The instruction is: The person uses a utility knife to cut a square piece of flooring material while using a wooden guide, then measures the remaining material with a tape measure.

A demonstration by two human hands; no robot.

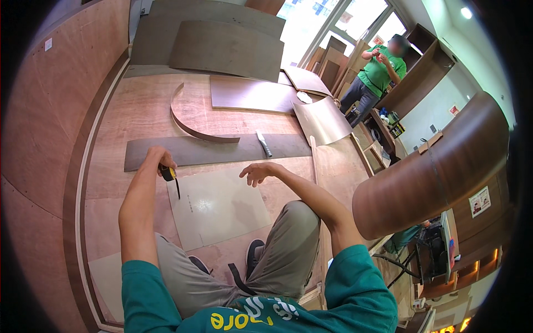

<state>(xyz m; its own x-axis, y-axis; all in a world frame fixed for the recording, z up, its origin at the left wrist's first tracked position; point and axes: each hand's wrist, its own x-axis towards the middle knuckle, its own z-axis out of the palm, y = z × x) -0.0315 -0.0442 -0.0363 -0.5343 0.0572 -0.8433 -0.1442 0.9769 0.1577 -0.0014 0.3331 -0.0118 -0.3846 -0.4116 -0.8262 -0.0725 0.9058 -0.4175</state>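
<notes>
My left hand is closed around a black and yellow tape measure, and a short dark strip hangs down from it. Below it lies a pale, glossy square sheet with small dark marks near its left side. My right hand hovers over the far right part of that sheet, fingers spread and holding nothing. Just beyond both hands a long grey-brown strip of board runs crosswise. On its right part rests a utility knife with a light handle end.
A thin curved strip lies on the plywood floor. Brown panels and a bent sheet lie farther off. A large rolled brown sheet rises at right. Another person in green stands at the far right.
</notes>
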